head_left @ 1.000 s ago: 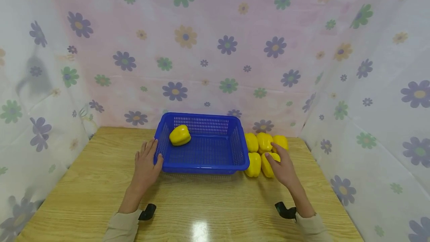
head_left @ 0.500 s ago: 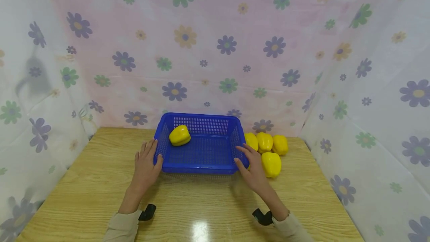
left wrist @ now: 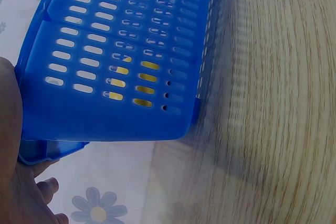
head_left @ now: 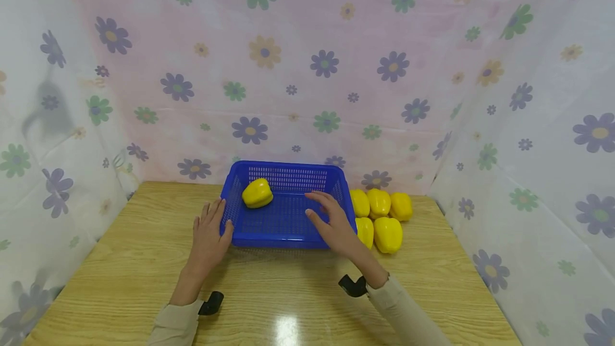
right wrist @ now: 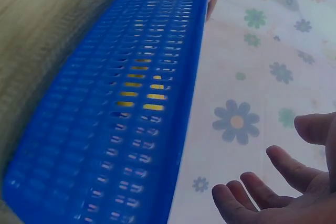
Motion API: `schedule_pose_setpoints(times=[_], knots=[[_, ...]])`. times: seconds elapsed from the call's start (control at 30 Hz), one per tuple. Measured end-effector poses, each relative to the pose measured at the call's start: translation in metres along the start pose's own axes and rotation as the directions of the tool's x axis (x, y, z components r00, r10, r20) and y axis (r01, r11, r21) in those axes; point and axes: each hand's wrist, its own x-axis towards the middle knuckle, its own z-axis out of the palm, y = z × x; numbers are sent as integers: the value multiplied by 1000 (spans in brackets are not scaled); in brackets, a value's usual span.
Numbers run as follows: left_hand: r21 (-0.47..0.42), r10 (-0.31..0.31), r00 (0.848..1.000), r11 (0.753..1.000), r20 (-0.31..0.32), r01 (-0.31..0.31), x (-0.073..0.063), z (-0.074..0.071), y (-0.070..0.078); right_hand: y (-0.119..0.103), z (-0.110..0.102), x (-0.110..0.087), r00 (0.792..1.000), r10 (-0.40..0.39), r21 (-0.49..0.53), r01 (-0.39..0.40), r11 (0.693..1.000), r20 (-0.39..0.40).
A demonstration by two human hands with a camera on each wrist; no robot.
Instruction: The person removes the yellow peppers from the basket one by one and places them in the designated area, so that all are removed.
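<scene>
A blue plastic basket with slotted walls stands on the table, one yellow bell pepper lying inside at its back left. My left hand rests on the basket's left rim, fingers extended and thumb near the front corner. Above the basket's right half hovers my right hand, fingers loosely spread and holding nothing. In the right wrist view, the right hand's fingers appear above the basket's wall, apart from the rim. Through the slots, the left wrist view shows bits of yellow pepper.
Several more yellow bell peppers sit in two rows just right of the basket. The wooden table meets a flowered cloth backdrop behind, with cloth walls at both sides.
My right hand has moved left from over the peppers, across the basket's right rim, to above the basket, carrying nothing. My left hand has stayed at the left rim.
</scene>
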Motion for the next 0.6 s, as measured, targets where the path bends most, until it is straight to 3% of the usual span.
schedule_pose_setpoints(times=[0.23, 0.6], knots=[[-7, -7, 1000, 1000, 7, 7, 0, 0, 0, -14, 8, 31, 995, -57, 32, 55, 998, 82], [6, 7, 1000, 1000, -7, -7, 0, 1, 0, -16, 22, 86, 981, 18, -17, -15, 1000, 191]])
